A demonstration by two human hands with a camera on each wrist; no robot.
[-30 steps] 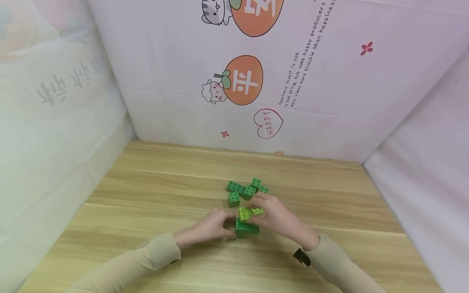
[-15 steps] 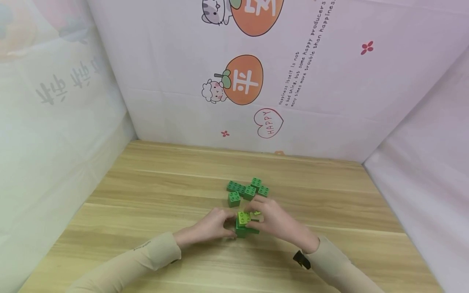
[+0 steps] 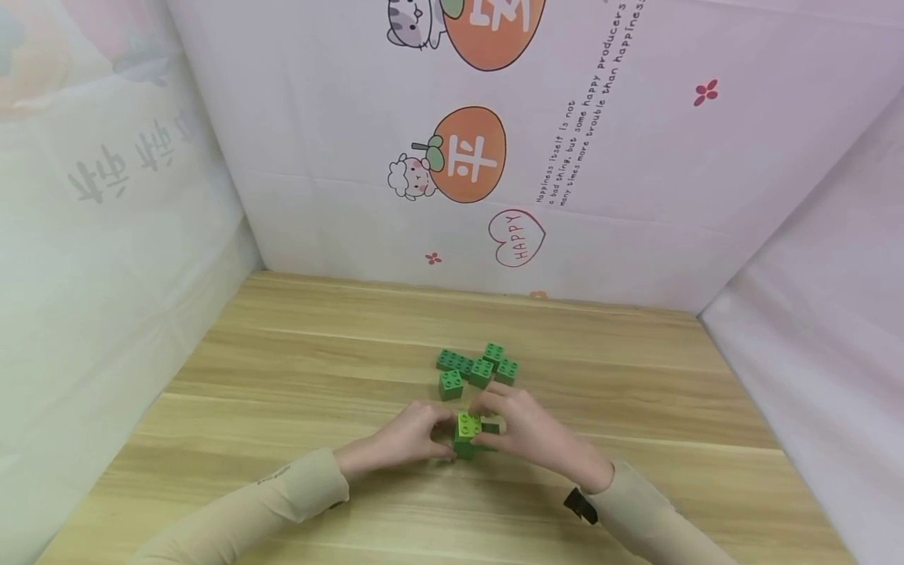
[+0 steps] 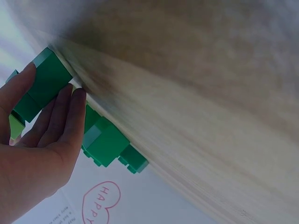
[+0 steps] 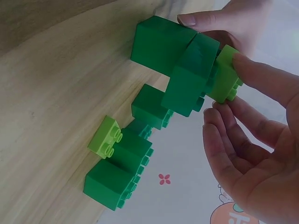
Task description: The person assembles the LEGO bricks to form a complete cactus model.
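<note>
Two dark green toy building bricks are stacked on the wooden table: a lower brick (image 5: 161, 44) and an upper brick (image 5: 191, 77) that juts out to one side. My left hand (image 3: 406, 436) grips the stack, its thumb on one side and fingertips on the other, as the left wrist view shows. A lime green brick (image 3: 468, 425) sits over the left end of the upper brick, studs up. Thumb and fingers of my right hand (image 3: 526, 431) pinch this lime brick. In the head view, that hand covers part of the stack.
Beyond the hands lie several loose green bricks, among them a square one (image 3: 450, 384) and a longer darker one (image 3: 454, 361). A second lime brick (image 5: 106, 137) rests on the table, hidden in the head view. Printed white cloth (image 3: 339, 196) walls the table.
My right hand has brought the lime brick down and slightly left onto the upper green brick. The other lime brick has gone from sight behind that hand. My left hand has stayed put.
</note>
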